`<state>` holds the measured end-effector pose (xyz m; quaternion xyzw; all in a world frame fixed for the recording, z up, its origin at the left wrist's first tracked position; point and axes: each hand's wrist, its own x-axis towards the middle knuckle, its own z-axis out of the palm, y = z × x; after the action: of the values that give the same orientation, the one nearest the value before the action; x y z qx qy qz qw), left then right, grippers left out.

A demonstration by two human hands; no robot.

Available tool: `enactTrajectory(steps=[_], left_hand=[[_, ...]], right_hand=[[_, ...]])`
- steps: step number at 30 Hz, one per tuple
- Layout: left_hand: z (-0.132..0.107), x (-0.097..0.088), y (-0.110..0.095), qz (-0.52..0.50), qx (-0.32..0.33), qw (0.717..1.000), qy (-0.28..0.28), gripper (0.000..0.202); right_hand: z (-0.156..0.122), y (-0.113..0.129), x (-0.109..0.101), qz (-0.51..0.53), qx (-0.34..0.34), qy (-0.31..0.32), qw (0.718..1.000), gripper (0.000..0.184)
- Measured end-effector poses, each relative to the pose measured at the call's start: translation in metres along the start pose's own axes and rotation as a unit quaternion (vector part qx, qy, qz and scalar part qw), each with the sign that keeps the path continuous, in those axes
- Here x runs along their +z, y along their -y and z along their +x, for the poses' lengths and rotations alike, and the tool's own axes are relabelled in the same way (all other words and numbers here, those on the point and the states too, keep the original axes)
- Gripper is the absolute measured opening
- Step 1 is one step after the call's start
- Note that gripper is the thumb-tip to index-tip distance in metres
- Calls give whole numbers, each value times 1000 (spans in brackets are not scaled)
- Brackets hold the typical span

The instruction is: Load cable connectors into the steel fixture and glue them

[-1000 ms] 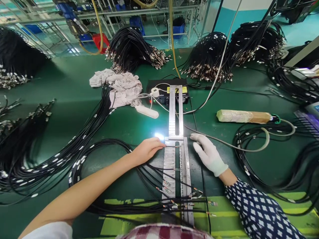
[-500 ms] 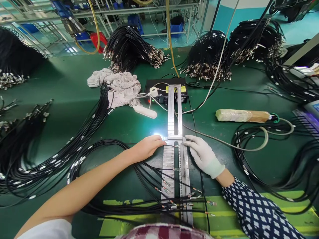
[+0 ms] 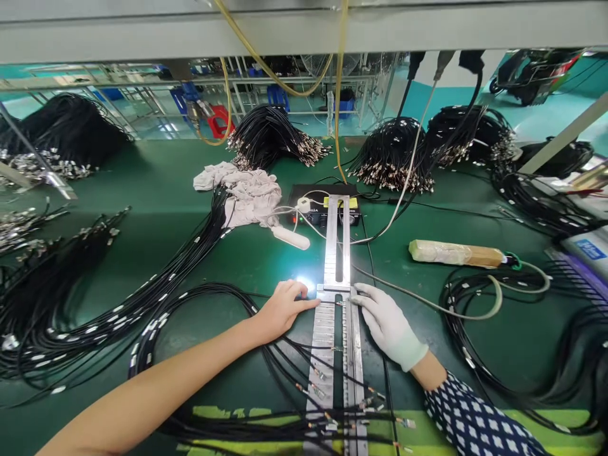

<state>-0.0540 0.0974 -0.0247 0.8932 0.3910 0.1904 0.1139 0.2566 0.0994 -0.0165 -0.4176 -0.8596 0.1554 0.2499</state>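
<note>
My bare left hand [image 3: 280,311] rests at the left edge of a slotted metal fixture [image 3: 324,354]. One finger stretches to a black cable [image 3: 327,302] lying across it, and the other fingers bend apart from that one. On the far side of the slot, my right hand [image 3: 387,324] in a white glove touches the fixture's right rail with fingers extended. A second slotted metal plate [image 3: 331,247] continues away from me. Nearer my body, several black cables with small metal connectors [image 3: 337,349] lie over the fixture. A bright light [image 3: 305,283] glows beside my left fingertips.
Behind the plate stands a black control box [image 3: 299,192]. A crumpled pale cloth [image 3: 251,193] covers part of a cable bundle [image 3: 190,253]. A taped handle tool [image 3: 456,253] lies to the right. Cable heaps [image 3: 394,152] line the green table's [image 3: 161,171] far edge.
The camera view has tilted up, showing a shelf beam at the top. My left fingers, earlier together at the fixture's edge, have spread apart. My right hand stays by the rail.
</note>
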Motion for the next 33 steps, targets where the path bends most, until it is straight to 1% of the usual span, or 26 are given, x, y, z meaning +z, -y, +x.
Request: enactTrajectory(steps=[2, 4, 5, 7, 10, 11, 12, 13, 15, 17, 19, 20, 23, 26, 29, 33], left_hand=[[-2, -1, -4, 33, -3, 999, 5, 45], [-3, -7, -12, 39, -11, 999, 18, 43], [-3, -11, -19, 24, -17, 999, 31, 39], [-5, -22, -33, -37, -36, 996, 71, 26], [-11, -34, -53, -134, -67, 977, 152, 13], [-13, -36, -56, -157, -78, 971, 165, 11], [-14, -36, -58, -179, -91, 965, 168, 10], [-14, -34, -58, -206, -107, 960, 159, 10], [-11, -28, -54, -252, -151, 950, 108, 9], [-5, -20, -46, -261, -178, 948, 49, 10], [2, -14, -38, -236, -168, 957, 15, 15], [6, -12, -34, -222, -154, 963, 11, 17], [15, -11, -24, -195, -107, 975, 27, 23], [22, -16, -17, -171, -63, 982, 56, 28], [28, -23, -13, -153, -26, 985, 75, 31], [31, -26, -12, -130, 3, 988, 77, 33]], right_hand=[[0, 1, 0, -1, -4, -1, 1000, 33], [-1, 3, 0, -1, -8, -7, 1000, 33], [-2, 4, 0, 0, -8, -12, 1000, 33], [-6, 8, 0, 6, -8, -17, 1000, 33], [-12, 12, 1, 22, -5, -13, 1000, 32], [-13, 13, 1, 29, -2, -14, 999, 31], [-13, 14, 1, 36, 2, -15, 999, 31], [-13, 14, 1, 43, 8, -17, 999, 31], [-11, 14, 0, 54, 17, -17, 998, 31], [-9, 14, -2, 56, 22, -11, 998, 31], [-8, 14, -4, 57, 23, -6, 998, 31], [-8, 14, -4, 58, 23, -5, 998, 31], [-8, 14, -4, 65, 22, -7, 998, 30], [-8, 13, -3, 74, 25, -4, 997, 30], [-7, 11, -2, 78, 29, -1, 997, 30], [-7, 11, -2, 82, 28, -5, 996, 30]])
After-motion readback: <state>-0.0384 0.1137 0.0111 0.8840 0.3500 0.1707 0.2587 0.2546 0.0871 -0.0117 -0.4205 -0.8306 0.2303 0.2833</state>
